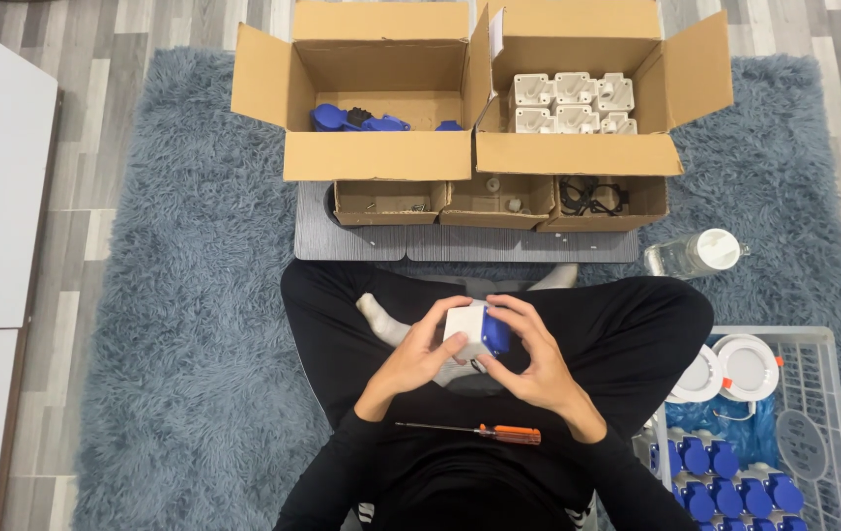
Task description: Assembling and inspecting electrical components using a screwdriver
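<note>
White and blue, a small plastic socket housing (474, 331) sits gripped between both hands above the person's crossed legs: the left hand (418, 356) clasps its white side, the right hand (530, 361) wraps its blue cap. Just below the housing, on the lap, lies an orange-handled screwdriver (479, 432). Beyond the housing stand three small cardboard trays (499, 202), and behind those two open cartons, one with blue parts (381, 93), one with white parts (578, 88). Right of the housing are a clear bottle (694, 253) and a white wire basket (813, 433) of finished blue-capped units.
</note>
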